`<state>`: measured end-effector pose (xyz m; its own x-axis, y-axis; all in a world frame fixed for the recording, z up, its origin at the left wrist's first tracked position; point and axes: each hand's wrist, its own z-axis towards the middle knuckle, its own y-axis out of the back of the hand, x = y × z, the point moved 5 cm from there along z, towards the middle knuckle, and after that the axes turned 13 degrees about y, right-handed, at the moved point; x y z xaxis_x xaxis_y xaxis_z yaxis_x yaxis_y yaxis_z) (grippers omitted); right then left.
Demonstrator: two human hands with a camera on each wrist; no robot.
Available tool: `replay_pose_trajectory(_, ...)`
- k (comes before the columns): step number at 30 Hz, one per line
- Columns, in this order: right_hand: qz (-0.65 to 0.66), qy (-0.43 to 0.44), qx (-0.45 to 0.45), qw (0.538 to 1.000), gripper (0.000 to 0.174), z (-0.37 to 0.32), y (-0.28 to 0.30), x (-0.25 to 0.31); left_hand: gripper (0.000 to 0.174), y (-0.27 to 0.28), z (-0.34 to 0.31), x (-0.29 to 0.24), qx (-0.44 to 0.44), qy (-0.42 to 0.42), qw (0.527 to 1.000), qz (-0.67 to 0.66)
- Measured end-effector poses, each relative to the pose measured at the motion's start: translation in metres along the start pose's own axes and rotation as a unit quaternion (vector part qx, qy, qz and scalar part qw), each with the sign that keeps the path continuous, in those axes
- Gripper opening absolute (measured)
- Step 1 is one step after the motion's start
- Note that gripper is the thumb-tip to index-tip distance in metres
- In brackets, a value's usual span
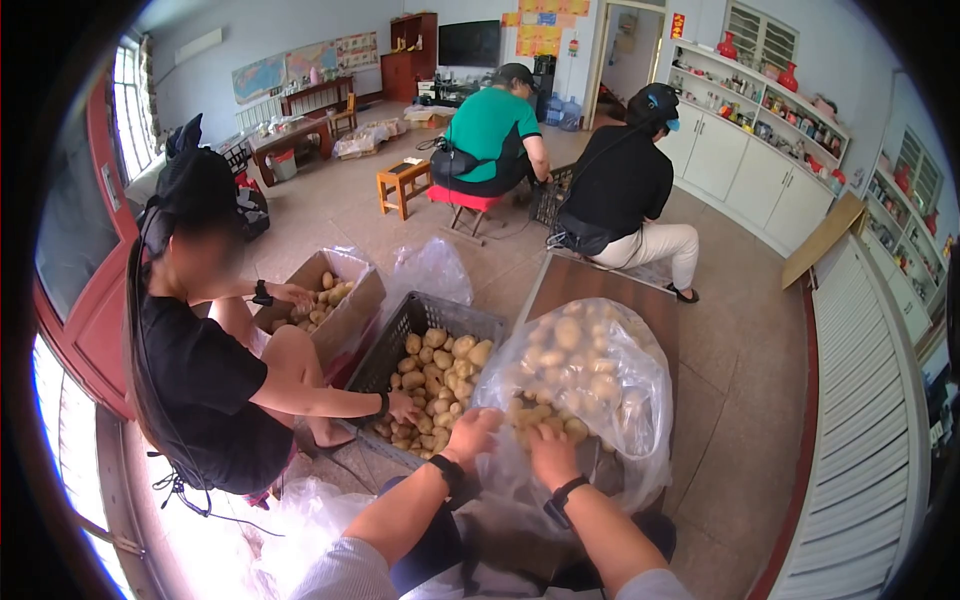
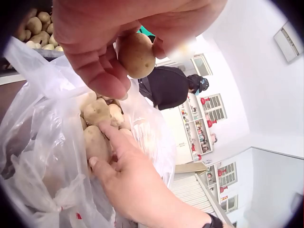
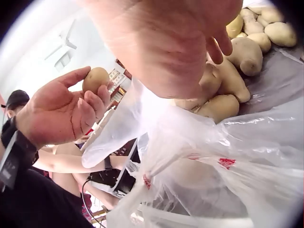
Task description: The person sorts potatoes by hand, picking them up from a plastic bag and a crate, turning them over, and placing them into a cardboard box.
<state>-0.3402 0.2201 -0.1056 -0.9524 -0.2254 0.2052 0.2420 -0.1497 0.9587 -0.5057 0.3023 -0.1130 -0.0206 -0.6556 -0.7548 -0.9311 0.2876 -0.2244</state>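
Observation:
My left hand [image 1: 472,437] is raised beside the bag opening, pinching a small round potato [image 2: 137,57] between thumb and fingers; the right wrist view shows it from the palm side. Inside the opening of a large clear plastic bag [image 1: 640,400], my right hand [image 1: 553,455] reaches down onto a heap of potatoes [image 3: 228,80]. Its thumb and forefinger lie on either side of one longish potato [image 2: 96,144] in the left wrist view. The remaining fingers partly cover the potatoes below them.
Left of the bag stands a dark plastic crate [image 1: 485,322] of potatoes, with another person's hand [image 1: 402,408] in it. Beyond is a cardboard box [image 1: 362,300] with more potatoes. Two people [image 1: 490,135] sit farther back. A slatted white panel [image 1: 860,400] runs along the right.

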Motion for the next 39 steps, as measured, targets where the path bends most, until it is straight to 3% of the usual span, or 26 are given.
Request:
replay_pose_trajectory(3, 0.001, -0.034, 0.055, 0.998, 0.036, -0.004, 0.002, -0.001, 0.041, 0.007, 0.007, -0.002, -0.007, 0.006, 1.000, -0.012)
replay_pose_trajectory(12, 0.005, -0.048, -0.014, 0.999, 0.025, -0.022, -0.018, -0.016, 0.038, 0.034, 0.030, -0.005, -0.027, 0.030, 0.998, -0.050)
replay_pose_trajectory(15, 0.034, -0.113, 0.031, 0.993, 0.032, -0.035, -0.025, -0.024, 0.036, 0.054, 0.039, 0.000, -0.049, 0.038, 0.995, -0.076)
replay_pose_trajectory(24, 0.085, -0.182, 0.077, 0.977, 0.042, -0.069, -0.025, -0.031, 0.034, 0.112, 0.054, 0.006, -0.149, 0.118, 0.973, -0.133)
replay_pose_trajectory(27, 0.102, -0.187, 0.055, 0.976, 0.046, -0.079, -0.029, -0.034, 0.033, 0.121, 0.060, 0.015, -0.161, 0.134, 0.969, -0.133)
replay_pose_trajectory(29, 0.119, -0.204, 0.015, 0.972, 0.047, -0.084, -0.032, -0.040, 0.044, 0.124, 0.062, 0.017, -0.158, 0.150, 0.965, -0.148)
replay_pose_trajectory(33, 0.139, -0.209, -0.036, 0.967, 0.046, -0.095, -0.053, -0.062, 0.043, 0.126, 0.058, 0.016, -0.174, 0.166, 0.957, -0.164)
replay_pose_trajectory(35, 0.269, -0.245, -0.105, 0.926, 0.042, -0.101, -0.070, -0.082, 0.041, 0.126, 0.051, 0.013, -0.193, 0.165, 0.953, -0.162)
replay_pose_trajectory(36, 0.269, -0.246, -0.104, 0.926, 0.042, -0.103, -0.071, -0.084, 0.041, 0.125, 0.048, 0.013, -0.193, 0.166, 0.953, -0.163)
replay_pose_trajectory(38, 0.547, -0.364, -0.149, 0.739, 0.037, -0.111, -0.082, -0.089, 0.033, 0.124, 0.043, 0.013, -0.200, 0.175, 0.950, -0.162)
replay_pose_trajectory(39, 0.547, -0.364, -0.149, 0.739, 0.037, -0.109, -0.072, -0.086, 0.033, 0.129, 0.054, 0.019, -0.200, 0.175, 0.950, -0.162)
